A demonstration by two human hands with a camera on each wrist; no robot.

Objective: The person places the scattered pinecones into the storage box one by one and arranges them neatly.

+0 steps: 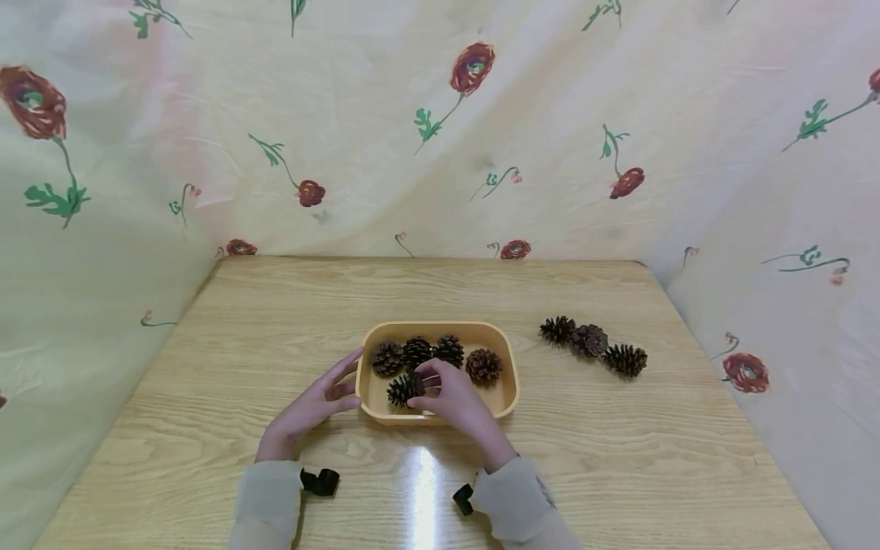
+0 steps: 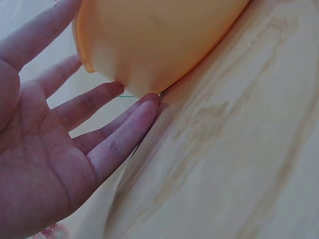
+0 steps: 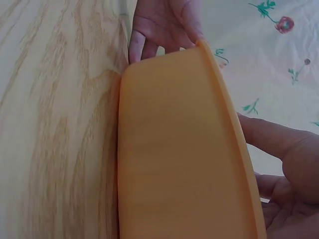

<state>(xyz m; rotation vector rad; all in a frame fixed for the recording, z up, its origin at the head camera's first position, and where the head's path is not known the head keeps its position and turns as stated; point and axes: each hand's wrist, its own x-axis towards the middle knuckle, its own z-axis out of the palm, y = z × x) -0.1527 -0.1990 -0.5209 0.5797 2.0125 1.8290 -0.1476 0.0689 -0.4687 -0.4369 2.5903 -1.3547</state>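
A yellow-orange plastic tub (image 1: 509,397) stands on the table with several brown pine cones (image 1: 483,367) inside. My right hand (image 1: 450,393) reaches over its near rim and pinches one pine cone (image 1: 404,389) low in the front left part of the tub. Whether that cone touches the bottom, I cannot tell. At the tub's left end, my left hand (image 1: 318,401) rests its spread, extended fingers against the outside wall. The left wrist view shows those fingertips (image 2: 149,107) at the tub's lower edge. In the right wrist view, the tub's wall (image 3: 169,139) hides the pinched cone.
Three more pine cones (image 1: 589,340) lie in a slanting row on the table, right of the tub. Flower-printed cloth (image 1: 385,153) hangs behind the wood-grain table (image 1: 275,305) and along both sides. Black wrist mounts (image 1: 321,482) sit at the grey sleeves.
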